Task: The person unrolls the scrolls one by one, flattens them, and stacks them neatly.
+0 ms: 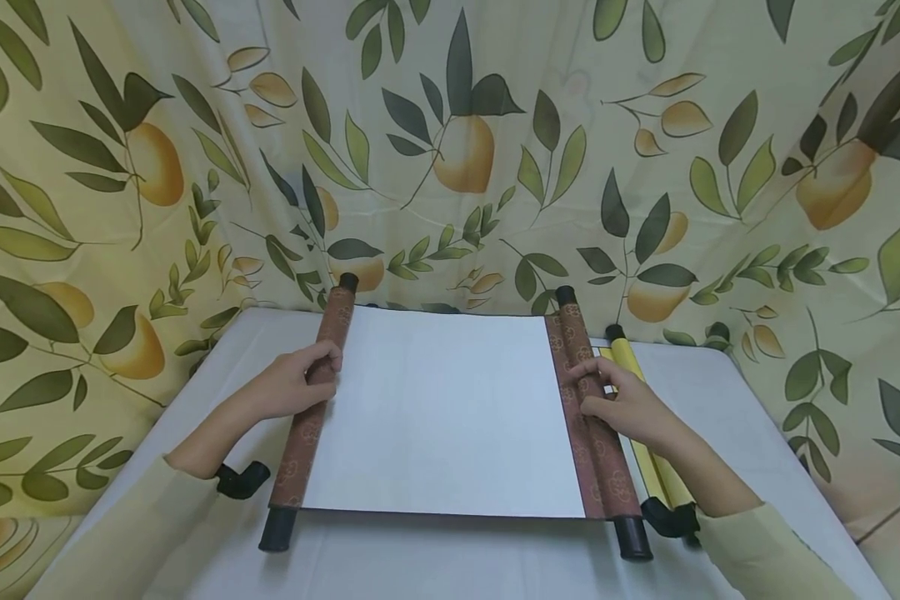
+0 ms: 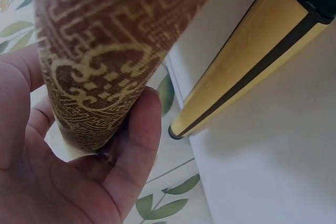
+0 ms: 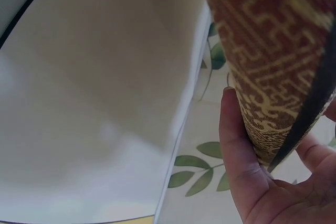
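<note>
A brown patterned hanging scroll (image 1: 450, 417) is partly unrolled, its blank white sheet spread between two rolls with black end knobs. My left hand (image 1: 292, 385) grips the left roll (image 1: 300, 467), thumb and fingers curled round it. On the other side my right hand (image 1: 633, 404) holds the right roll (image 1: 615, 475), where a strip of brown border shows beside the sheet. In the left wrist view the fingers (image 2: 144, 135) wrap the roll's underside. The right wrist view shows the brown roll (image 3: 268, 77) between thumb and fingers. The scroll appears raised off the table.
A yellow rolled scroll (image 1: 630, 358) with black ends lies on the white-covered table (image 1: 690, 375), right of the brown one and partly hidden by the right hand and roll. A curtain (image 1: 450, 233) with leaves and fruit hangs behind the table.
</note>
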### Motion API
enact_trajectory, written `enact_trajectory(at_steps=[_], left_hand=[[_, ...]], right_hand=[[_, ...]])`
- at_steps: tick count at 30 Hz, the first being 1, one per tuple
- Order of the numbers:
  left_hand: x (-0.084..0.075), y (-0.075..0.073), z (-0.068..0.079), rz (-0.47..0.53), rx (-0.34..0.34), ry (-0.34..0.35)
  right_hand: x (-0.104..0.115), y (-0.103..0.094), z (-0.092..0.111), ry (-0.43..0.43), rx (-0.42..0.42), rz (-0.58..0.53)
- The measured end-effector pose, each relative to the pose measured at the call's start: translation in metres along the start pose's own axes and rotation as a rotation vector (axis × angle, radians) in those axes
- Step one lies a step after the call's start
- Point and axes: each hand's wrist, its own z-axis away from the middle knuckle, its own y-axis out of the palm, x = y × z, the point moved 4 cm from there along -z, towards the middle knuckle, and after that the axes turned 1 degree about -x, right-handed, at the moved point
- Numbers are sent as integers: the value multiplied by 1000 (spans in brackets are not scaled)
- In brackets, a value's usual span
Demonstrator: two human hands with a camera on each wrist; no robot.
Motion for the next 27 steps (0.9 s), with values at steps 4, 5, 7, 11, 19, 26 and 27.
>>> enact_trajectory(at_steps=[4, 5, 7, 11, 19, 26, 27], left_hand=[[2, -2, -1, -16, 0, 2], [2, -2, 0, -20, -1, 4], [2, -2, 0, -20, -3, 2], [2, -2, 0, -22, -6, -3], [6, -5, 1, -25, -4, -24], [8, -7, 2, -20, -10, -27], [8, -7, 2, -18, -12, -26]], right_hand=[[2, -2, -1, -11, 2, 11], [2, -3, -2, -14, 2, 14], [2, -4, -2, -21, 2, 17], [2, -5, -1, -20, -3, 23], [3, -6, 0, 0, 3, 21], [4, -6, 0, -3, 3, 22], [4, -7, 0, -5, 0, 25]])
